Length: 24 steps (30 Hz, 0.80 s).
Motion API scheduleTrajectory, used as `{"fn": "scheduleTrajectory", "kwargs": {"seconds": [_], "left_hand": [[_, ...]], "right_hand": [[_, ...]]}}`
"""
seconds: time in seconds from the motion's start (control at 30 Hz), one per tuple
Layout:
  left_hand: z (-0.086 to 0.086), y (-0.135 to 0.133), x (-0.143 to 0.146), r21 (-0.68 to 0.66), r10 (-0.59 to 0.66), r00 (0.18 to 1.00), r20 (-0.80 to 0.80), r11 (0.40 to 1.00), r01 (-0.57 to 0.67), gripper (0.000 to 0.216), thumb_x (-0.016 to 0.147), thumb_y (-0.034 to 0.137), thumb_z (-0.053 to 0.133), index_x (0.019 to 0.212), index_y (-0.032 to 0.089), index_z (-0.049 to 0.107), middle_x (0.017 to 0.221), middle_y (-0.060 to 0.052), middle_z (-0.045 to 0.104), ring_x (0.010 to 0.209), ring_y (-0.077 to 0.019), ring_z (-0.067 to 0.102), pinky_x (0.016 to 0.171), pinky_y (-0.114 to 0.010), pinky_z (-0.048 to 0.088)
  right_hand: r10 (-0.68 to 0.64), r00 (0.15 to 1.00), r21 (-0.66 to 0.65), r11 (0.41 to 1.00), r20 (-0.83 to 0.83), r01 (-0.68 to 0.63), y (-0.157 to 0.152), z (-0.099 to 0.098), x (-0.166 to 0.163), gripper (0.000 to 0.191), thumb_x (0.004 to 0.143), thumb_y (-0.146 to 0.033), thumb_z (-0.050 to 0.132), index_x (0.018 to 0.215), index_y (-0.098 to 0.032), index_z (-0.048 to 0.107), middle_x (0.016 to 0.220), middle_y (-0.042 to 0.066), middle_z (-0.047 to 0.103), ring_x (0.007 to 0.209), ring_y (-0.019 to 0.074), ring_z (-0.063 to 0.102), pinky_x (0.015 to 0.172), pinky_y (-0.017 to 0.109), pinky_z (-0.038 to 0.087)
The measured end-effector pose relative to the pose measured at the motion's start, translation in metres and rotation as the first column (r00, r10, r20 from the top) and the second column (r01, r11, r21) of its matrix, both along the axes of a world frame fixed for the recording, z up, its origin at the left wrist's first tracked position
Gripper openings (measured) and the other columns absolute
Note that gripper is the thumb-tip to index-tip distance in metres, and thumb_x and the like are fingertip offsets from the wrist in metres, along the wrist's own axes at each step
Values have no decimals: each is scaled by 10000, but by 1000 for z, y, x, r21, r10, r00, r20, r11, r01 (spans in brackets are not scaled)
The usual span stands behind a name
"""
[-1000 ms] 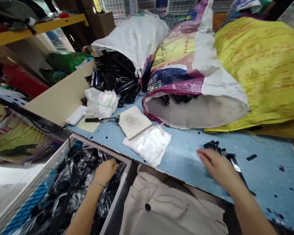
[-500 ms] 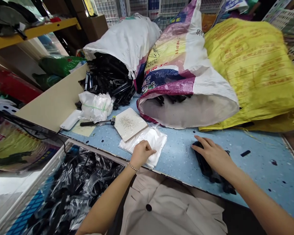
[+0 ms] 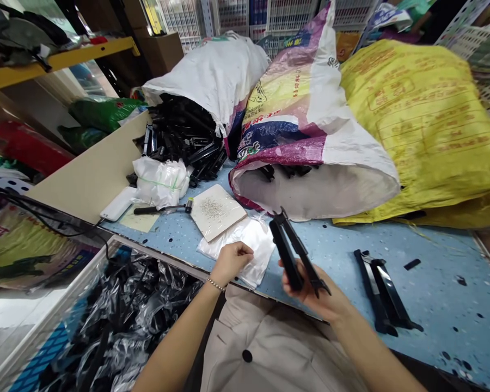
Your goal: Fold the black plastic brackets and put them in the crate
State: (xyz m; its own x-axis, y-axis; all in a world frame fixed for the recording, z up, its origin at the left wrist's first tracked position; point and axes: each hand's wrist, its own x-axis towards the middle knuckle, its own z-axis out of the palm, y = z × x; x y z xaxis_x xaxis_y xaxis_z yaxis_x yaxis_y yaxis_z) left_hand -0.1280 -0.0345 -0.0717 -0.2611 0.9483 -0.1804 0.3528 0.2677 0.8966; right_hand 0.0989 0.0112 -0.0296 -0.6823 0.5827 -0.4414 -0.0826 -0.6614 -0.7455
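Note:
My right hand (image 3: pixel 318 294) is raised over the table's front edge, its fingers closed round a pair of long black plastic parts (image 3: pixel 288 253) that lie side by side and tilt up to the left. Left of it, my left hand (image 3: pixel 233 260) has thumb and forefinger pinched at the edge of a clear plastic bag (image 3: pixel 263 239), on a flat stack of bags. Another pair of black plastic parts (image 3: pixel 386 296) rests on the table at the right. Behind the bags, partly on them, lies a pale square board (image 3: pixel 228 218) with tiny grains on it.
A small hammer-like tool (image 3: pixel 163 209), a bundle of bags (image 3: pixel 161 182) and a white device (image 3: pixel 118 204) lie at the left. Black parts (image 3: pixel 188 136) spill from a white sack (image 3: pixel 212 71). An open sack (image 3: pixel 351 185) and a yellow sack (image 3: pixel 424 125) stand behind. A crate (image 3: pixel 122 316) holds bagged parts.
My right hand has lifted a pair of black plastic parts off the table and brought it left, leaving another pair behind. My left hand has barely moved, still at the bags.

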Motion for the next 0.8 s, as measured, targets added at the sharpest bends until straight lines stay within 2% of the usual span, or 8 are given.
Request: {"fn": "scheduleTrajectory", "kwargs": {"seconds": [0.13, 0.27, 0.33, 0.4, 0.47, 0.53, 0.63, 0.8], "left_hand": [[0, 1, 2, 0, 9, 1000, -21, 1000, -9, 33, 705, 141, 611, 718, 162, 590, 608, 36, 597, 559, -115, 555, 533, -217, 430], [25, -8, -3, 64, -48, 984, -171, 996, 60, 248, 741, 3, 460, 771, 167, 644, 809, -29, 658, 793, -156, 615, 750, -284, 492], [43, -14, -7, 58, -98, 893, -439, 989, 137, 312, 758, -22, 428, 798, 157, 681, 920, -86, 657, 935, -207, 597, 858, -351, 478], [55, -18, -11, -45, -182, 724, -665, 978, 204, 312, 771, -23, 423, 790, 133, 693, 926, -132, 647, 972, -256, 583, 869, -402, 480], [59, -19, -14, -146, -268, 641, -719, 960, 238, 315, 770, -31, 411, 787, 111, 692, 894, -149, 648, 945, -270, 597, 848, -417, 498], [56, -19, -15, -115, -269, 684, -678, 958, 263, 353, 764, -42, 398, 903, 93, 692, 975, -157, 655, 978, -260, 609, 881, -407, 507], [47, -19, -16, 89, -146, 842, -520, 971, 224, 448, 796, -4, 397, 1167, 111, 619, 1215, -143, 604, 1135, -227, 573, 1001, -379, 470], [44, -23, -16, 212, -156, 926, -345, 948, 239, 524, 824, 43, 395, 1313, 179, 524, 1358, -114, 513, 1244, -207, 509, 1069, -377, 431]], "right_hand": [[-252, 940, -206, 957, -231, 206, -10, -12, -41, 369, 749, -515, 697, 965, -216, 707, 761, 9, 683, 738, 177, 629, 910, 448, 501], [-394, 897, -214, 911, -199, 352, -2, -32, -69, 286, 699, -436, 774, 842, -199, 699, 800, 15, 713, 735, 163, 650, 906, 410, 506], [-415, 897, -183, 903, -150, 388, -1, -40, -74, 294, 675, -409, 800, 809, -173, 687, 798, 36, 720, 732, 169, 661, 887, 390, 511], [-429, 895, -158, 899, -125, 408, -2, -42, -72, 316, 670, -414, 804, 811, -159, 682, 803, 49, 719, 765, 180, 663, 871, 379, 516], [-431, 894, -154, 898, -122, 412, -5, -36, -60, 310, 678, -406, 801, 817, -155, 683, 801, 46, 709, 788, 176, 654, 847, 351, 527], [-368, 919, -189, 921, -143, 339, -12, -25, -40, 314, 707, -400, 783, 877, -152, 693, 755, 30, 684, 693, 143, 624, 737, 300, 548], [-156, 962, -292, 953, -225, 87, -28, -14, -7, 367, 760, -407, 734, 1002, -135, 690, 685, 17, 632, 492, 83, 495, 475, 215, 476], [3, 953, -532, 829, -304, -172, -52, -34, 7, 360, 786, -410, 714, 965, -100, 674, 648, 4, 573, 470, 40, 425, 381, 108, 365]]}}
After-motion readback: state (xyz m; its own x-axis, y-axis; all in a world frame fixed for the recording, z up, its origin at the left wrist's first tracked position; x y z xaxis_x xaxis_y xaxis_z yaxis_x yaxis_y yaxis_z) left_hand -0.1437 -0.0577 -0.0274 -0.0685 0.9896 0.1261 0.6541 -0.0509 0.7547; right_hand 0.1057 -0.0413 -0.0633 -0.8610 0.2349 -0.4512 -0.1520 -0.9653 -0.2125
